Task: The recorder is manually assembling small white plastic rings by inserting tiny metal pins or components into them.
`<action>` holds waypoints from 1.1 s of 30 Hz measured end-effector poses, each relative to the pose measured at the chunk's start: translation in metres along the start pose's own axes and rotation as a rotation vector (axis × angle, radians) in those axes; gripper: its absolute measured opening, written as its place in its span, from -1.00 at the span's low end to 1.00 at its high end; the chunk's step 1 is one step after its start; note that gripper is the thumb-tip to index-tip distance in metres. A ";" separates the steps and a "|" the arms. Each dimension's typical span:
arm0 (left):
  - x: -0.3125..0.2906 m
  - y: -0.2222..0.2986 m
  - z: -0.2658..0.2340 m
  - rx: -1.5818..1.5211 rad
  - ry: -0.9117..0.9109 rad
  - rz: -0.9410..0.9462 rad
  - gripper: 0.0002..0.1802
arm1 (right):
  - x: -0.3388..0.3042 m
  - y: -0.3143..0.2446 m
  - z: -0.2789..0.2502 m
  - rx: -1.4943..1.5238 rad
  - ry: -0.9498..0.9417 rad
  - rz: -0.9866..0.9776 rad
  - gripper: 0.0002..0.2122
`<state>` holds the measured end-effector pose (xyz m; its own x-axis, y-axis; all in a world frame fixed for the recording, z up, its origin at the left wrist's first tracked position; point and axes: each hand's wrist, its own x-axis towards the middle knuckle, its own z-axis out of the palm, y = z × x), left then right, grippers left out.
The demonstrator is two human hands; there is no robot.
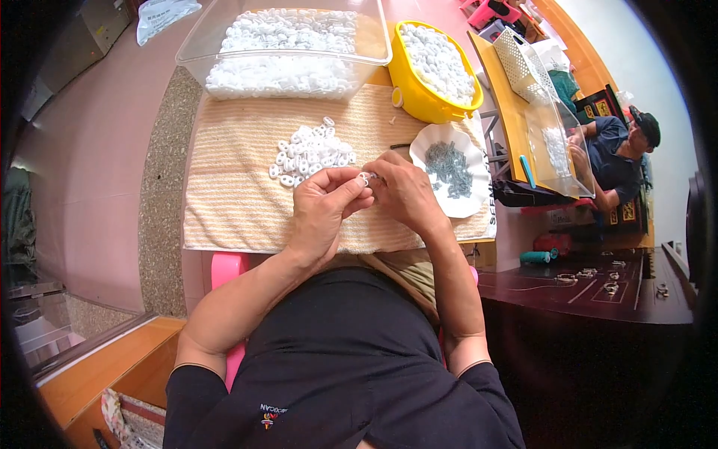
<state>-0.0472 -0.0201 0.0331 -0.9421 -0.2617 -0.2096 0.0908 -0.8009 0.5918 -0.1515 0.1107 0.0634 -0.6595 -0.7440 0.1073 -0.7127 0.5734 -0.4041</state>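
My left hand (327,206) pinches a small white plastic piece (366,178) between thumb and forefinger, over the striped towel. Against it from the right comes my right hand (406,191), its fingers bent together at the piece. What those fingertips hold is too small and hidden to make out. Just beyond my left hand lies a loose pile of white oval plastic pieces with holes (310,153). Beside my right hand stands a white scalloped dish (465,203) with many small dark grey slivers (449,170) in it.
A clear plastic bin (370,75) of white pieces and a yellow tub (428,111) filled with similar pieces stand at the far side of the towel (239,217). A person (621,153) works at another table on the right. Near it is a dark table (538,288).
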 end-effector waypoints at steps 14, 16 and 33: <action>0.001 0.000 -0.001 -0.004 0.000 -0.005 -0.85 | 0.004 0.005 -0.012 -0.054 -0.053 -0.059 -0.84; 0.001 0.000 -0.001 0.000 0.005 -0.006 -0.85 | 0.005 0.004 -0.013 -0.072 -0.067 -0.051 -0.83; 0.000 0.002 0.001 0.000 0.023 -0.001 -0.86 | 0.021 0.003 -0.006 0.056 -0.022 -0.135 -0.88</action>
<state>-0.0475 -0.0215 0.0353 -0.9347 -0.2732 -0.2275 0.0900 -0.8009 0.5920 -0.1685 0.0991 0.0697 -0.5530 -0.8206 0.1440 -0.7795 0.4486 -0.4372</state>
